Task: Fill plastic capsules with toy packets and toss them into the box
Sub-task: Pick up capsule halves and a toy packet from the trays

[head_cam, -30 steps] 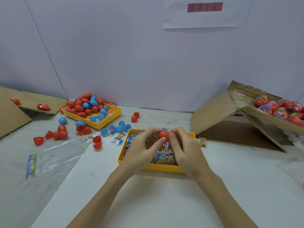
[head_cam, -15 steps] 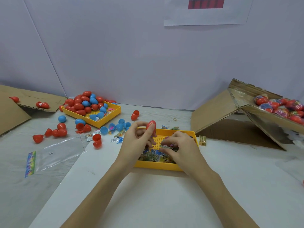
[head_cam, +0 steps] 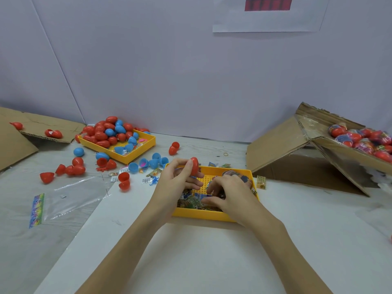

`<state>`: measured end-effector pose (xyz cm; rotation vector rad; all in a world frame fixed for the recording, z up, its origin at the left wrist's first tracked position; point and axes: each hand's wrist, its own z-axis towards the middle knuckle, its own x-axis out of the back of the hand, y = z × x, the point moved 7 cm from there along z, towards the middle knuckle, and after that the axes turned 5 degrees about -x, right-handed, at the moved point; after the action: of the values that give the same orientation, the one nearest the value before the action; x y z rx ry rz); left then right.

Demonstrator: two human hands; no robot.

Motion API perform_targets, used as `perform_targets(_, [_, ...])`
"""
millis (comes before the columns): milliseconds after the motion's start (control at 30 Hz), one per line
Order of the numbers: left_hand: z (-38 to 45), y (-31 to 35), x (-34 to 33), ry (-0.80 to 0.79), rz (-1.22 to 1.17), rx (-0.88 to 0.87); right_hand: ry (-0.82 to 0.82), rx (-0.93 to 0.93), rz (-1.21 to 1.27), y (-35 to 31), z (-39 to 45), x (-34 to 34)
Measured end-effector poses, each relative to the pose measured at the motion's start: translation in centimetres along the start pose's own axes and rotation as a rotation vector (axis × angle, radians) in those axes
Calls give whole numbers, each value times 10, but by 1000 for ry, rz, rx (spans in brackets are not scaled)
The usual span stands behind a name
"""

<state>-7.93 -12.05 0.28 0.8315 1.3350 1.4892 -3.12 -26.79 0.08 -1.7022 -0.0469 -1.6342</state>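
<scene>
- The left hand (head_cam: 180,177) holds a red capsule half (head_cam: 194,165) up above the far left corner of the near yellow tray (head_cam: 201,214), thumb and fingers (head_cam: 187,166) pinched on its rounded shell.
- The right hand (head_cam: 231,194) reaches down into that tray, its fingers curled into the heap of toy packets (head_cam: 191,201); a blue-printed packet lies at the fingertips, but whether it is truly pinched or only touched I cannot tell.
- The tray sits near the middle of the counter (head_cam: 212,262), just in front of the person.
- The capsule half looks like thin, stiff, smooth plastic: light, likely slippery, best held across its widest part near the open rim so the mouth stays free.
- The packets look flat, light and crinkly; one probably lifts most easily by an edge or corner, then folds to fit.
- The cardboard box (head_cam: 318,134) with wrapped filled capsules (head_cam: 360,139) stands at the counter's far right edge, well apart from the hands.
- A second yellow tray (head_cam: 135,155) heaped with red and blue capsule pieces sits towards the far left, with loose halves scattered on the counter beside it.
</scene>
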Motion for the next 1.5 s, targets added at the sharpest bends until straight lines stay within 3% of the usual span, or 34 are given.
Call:
perform_targets(233, [1, -2, -1, -5, 12, -2, -46, -7, -14, 0, 3, -2])
perform_targets(467, [1, -3, 1, -12, 18, 5, 99, 17, 193, 5, -4, 5])
perform_targets(633, [1, 2, 7, -62, 150, -23, 247, -8, 458, 9, -11, 17])
perform_targets(833, [-4, 8, -2, -154, 140, -29, 382, -79, 599, 19, -13, 26])
perform_targets(1100, [-9, 9, -12, -216, 297, -103, 408, -46, 580, 17, -13, 26])
perform_targets(1300, [-6, 12, -5, -100, 251, -136, 416, -13, 508, 12, -15, 27])
perform_targets(1500, [-7, 11, -8, -123, 290, -135, 365, 44, 472, 5, -15, 22])
